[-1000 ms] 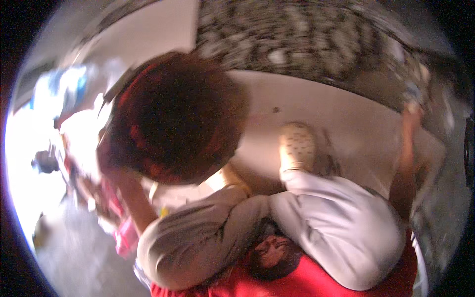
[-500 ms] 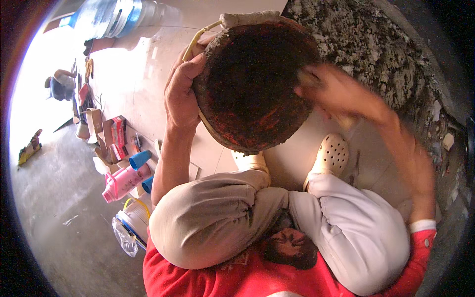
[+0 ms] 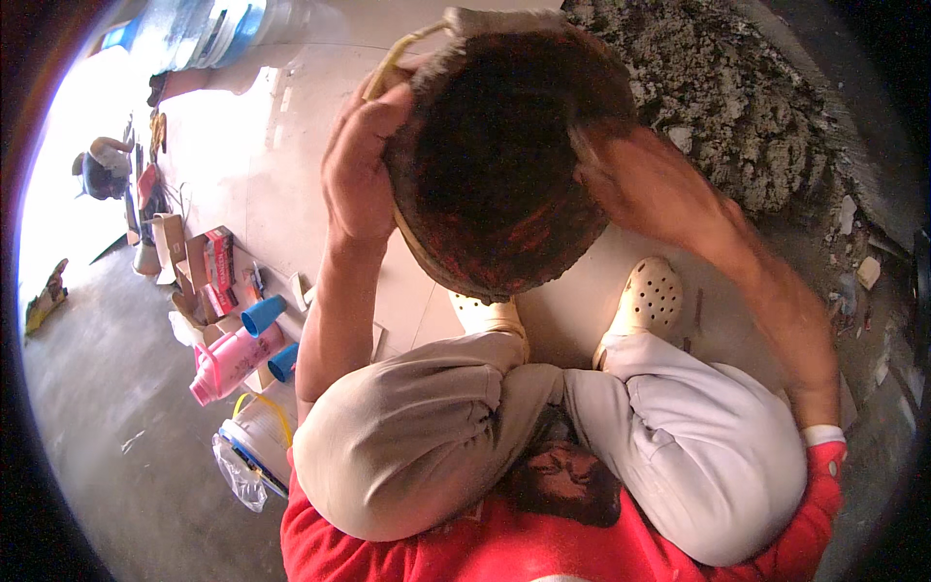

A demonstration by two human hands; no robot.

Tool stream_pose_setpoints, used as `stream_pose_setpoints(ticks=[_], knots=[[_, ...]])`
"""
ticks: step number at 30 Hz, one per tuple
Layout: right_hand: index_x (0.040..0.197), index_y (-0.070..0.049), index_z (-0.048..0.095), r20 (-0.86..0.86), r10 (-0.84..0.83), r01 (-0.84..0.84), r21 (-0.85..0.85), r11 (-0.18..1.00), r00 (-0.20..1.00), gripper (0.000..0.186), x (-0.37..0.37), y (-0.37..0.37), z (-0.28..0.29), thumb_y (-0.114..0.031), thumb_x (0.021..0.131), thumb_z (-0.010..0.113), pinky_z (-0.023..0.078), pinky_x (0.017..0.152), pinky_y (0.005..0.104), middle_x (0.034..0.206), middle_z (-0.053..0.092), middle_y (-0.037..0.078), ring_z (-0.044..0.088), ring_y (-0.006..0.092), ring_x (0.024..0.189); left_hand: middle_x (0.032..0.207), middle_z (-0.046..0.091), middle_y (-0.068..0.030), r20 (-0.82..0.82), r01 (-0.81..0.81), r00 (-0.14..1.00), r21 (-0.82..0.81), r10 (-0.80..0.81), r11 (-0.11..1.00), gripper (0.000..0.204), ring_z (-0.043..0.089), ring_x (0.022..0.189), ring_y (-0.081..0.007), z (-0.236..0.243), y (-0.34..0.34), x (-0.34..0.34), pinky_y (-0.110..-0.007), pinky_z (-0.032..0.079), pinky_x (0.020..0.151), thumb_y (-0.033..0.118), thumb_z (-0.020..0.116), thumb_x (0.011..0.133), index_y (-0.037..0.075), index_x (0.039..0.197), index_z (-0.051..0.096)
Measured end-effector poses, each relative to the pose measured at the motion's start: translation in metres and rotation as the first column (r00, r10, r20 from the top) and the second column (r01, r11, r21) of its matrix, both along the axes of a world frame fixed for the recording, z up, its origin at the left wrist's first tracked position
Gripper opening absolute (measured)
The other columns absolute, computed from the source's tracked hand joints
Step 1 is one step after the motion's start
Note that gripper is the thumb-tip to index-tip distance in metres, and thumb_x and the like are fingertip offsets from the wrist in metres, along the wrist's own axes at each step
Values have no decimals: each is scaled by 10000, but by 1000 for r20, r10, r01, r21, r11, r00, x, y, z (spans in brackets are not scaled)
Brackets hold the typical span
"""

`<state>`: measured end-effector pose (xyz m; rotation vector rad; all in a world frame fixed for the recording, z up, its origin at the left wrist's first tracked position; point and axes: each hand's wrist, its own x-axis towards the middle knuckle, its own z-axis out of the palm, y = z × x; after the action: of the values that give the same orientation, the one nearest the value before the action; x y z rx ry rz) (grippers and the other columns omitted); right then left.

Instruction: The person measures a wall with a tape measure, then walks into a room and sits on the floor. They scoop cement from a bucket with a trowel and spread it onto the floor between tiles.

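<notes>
My left hand (image 3: 364, 160) grips the left rim of a dark, crusted round bucket (image 3: 499, 228) with a wire handle and pale wrapped grip (image 3: 499, 21), held tilted above my shins so its dark interior faces me. My right hand (image 3: 621, 170) is at the bucket's right side, fingers curled into the shadowed interior; what they hold, if anything, is too dark to make out. My feet in cream clogs (image 3: 648, 301) rest on pale tiles beneath the bucket.
Grey rubble and wet-looking mortar (image 3: 737, 136) spread at upper right. At left are a large water bottle (image 3: 213, 34), cardboard boxes (image 3: 194, 262), blue cups (image 3: 262, 315), a pink flask (image 3: 238, 364), a white bucket (image 3: 257, 436) and scattered items on the floor.
A second ago my right hand was out at the right and the bucket further left. The bucket moved right and my right hand reached into it. Since half a second ago both shifted only slightly.
</notes>
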<state>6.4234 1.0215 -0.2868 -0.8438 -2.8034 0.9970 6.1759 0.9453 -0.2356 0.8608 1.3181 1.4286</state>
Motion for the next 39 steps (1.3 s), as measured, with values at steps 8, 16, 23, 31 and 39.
stream_pose_setpoints(ticks=[8,16,23,31,39], knots=[[1125,54,512,189,144,-110,-180,977,971,283,10,-13,22,-103,892,553,511,729,554,934,603,333,624,482,858,1079,664,-99,-7,23,1000,-88,-24,996,407,601,998,-169,7,5,8,-268,437,937,227,498,953,-61,1218,607],[1074,52,546,40,86,-75,-223,972,996,252,23,-45,12,-109,881,562,511,752,547,927,618,307,619,478,891,1158,640,-140,-186,-20,983,-35,14,999,407,598,1052,-212,-4,-8,24,-306,446,947,183,460,968,-87,1254,563],[990,44,610,198,-43,55,-56,997,979,201,56,6,-23,-115,872,570,513,794,534,897,640,286,633,449,932,1257,611,-165,-150,90,985,11,-87,996,520,545,1185,-212,-1,-11,36,-325,343,1070,257,472,925,-92,1304,539],[1165,-14,608,137,88,-14,-468,884,987,283,31,-19,-39,-188,969,502,503,922,497,1060,670,248,625,434,1039,1250,638,-183,-168,163,974,72,-149,984,501,578,1181,-261,-14,-16,29,-393,249,1164,254,489,899,-110,1227,595],[1140,-3,599,-7,168,-156,-410,899,986,296,24,-20,-47,-219,965,499,503,875,502,1020,655,271,621,451,988,1213,639,-163,8,-90,996,-64,91,994,497,579,1135,-226,-14,-19,22,-308,378,1033,246,491,920,-91,1277,566]])
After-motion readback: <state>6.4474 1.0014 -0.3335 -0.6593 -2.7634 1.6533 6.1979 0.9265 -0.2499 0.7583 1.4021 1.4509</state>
